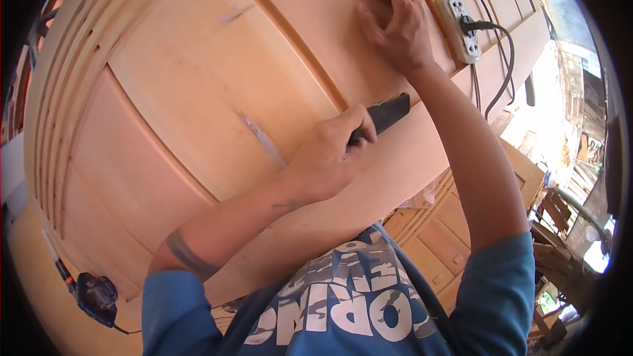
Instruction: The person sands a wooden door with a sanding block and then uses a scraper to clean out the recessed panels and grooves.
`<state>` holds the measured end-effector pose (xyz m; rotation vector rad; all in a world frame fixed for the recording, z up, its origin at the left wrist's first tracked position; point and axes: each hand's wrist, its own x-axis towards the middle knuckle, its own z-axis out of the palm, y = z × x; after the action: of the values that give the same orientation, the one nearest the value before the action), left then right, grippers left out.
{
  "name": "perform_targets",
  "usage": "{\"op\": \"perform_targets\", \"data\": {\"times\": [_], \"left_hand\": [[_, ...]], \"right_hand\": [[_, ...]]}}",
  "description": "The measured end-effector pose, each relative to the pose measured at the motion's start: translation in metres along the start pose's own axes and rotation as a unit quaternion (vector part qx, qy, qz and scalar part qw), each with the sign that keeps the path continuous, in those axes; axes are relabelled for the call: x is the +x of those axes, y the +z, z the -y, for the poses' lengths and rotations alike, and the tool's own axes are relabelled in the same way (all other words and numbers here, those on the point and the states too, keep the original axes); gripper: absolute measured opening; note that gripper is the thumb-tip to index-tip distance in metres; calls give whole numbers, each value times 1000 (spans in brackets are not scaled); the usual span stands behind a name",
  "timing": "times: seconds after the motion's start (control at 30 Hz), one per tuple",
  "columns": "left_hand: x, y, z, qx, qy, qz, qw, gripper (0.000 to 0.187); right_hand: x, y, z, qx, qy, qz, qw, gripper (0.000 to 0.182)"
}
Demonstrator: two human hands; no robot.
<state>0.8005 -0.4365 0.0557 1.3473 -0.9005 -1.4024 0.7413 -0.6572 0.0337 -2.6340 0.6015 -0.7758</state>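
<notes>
My left hand (339, 148) is closed around a dark, flat sanding block (389, 115), which looks wrapped in black sandpaper and has a tan upper edge. The block lies against the plain border of a large pale wooden door (198, 86) with recessed panels. Further up the same door, my right hand (399, 23) rests with bent fingers and the thumb apart, and nothing shows in it. Whitish filler streaks (260, 137) mark the middle panel beside my left forearm.
A white power strip (459, 28) with a black plug and cable (504, 53) lies just right of my right hand. At the lower left sits a dark power tool (97, 298) with a cord. More panelled doors (442, 244) and scrap wood (560, 257) are at the right.
</notes>
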Motion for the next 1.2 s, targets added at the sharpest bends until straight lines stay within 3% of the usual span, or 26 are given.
{"op": "perform_targets", "data": {"times": [0.13,0.2,0.47,0.63,0.73,0.8,0.9,1.0,1.07,1.1,1.13,1.2], "left_hand": [[-78,-35,31,44,27,-20,998,12],[-118,-50,21,71,-72,-42,994,13],[-6,5,8,60,97,-29,993,17],[-112,-44,25,115,-33,-41,992,16],[-103,-43,18,79,-35,-40,995,15],[-53,-24,15,66,16,-29,997,13],[-18,-6,2,16,13,-5,1000,12],[-73,-30,30,64,53,-37,996,13],[-138,-60,29,119,-31,-27,992,14],[-166,-67,28,147,-26,-54,987,15],[-178,-70,25,172,-17,-81,982,15],[-160,-65,25,131,-38,-41,990,13]], "right_hand": [[1,5,4,12,17,1,1000,24],[-2,3,1,-1,21,0,1000,24],[-3,3,0,0,3,-1,1000,22],[-4,4,4,-1,20,5,1000,22],[0,5,-1,-26,1,-4,1000,22],[-1,5,-1,-24,-8,-6,1000,22],[0,2,-2,-7,-15,-1,1000,22],[-4,5,-2,-11,-9,3,1000,22],[-2,6,-1,2,10,1,1000,23],[-2,6,1,-4,5,-5,1000,22],[0,6,-2,-13,8,-4,1000,22],[-2,6,-1,-25,9,9,1000,22]]}}
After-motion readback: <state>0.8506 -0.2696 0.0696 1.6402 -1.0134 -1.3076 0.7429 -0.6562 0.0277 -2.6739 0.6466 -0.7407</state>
